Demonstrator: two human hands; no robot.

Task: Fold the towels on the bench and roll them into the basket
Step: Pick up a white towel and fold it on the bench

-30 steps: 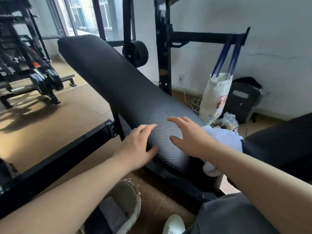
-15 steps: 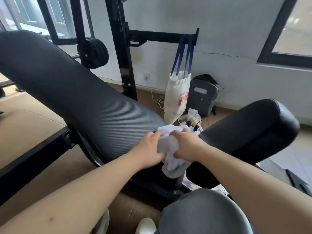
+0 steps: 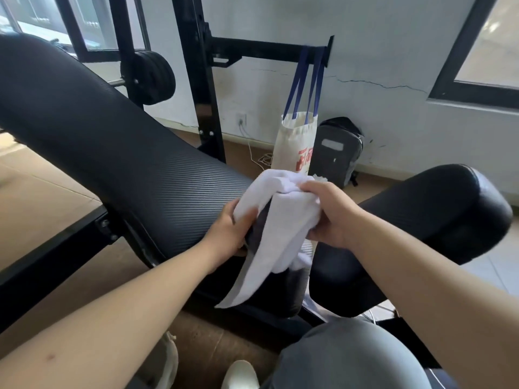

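White cloth towel, crumpled and not yet folded, shown raised over the gap between the two pads of the black padded bench. The upper bunch is gripped by the right hand; the left edge is pinched by the left hand. One end is seen hanging as a tapering strip. The long ribbed backrest pad is inclined upward to the left; the shorter seat pad is at the right.
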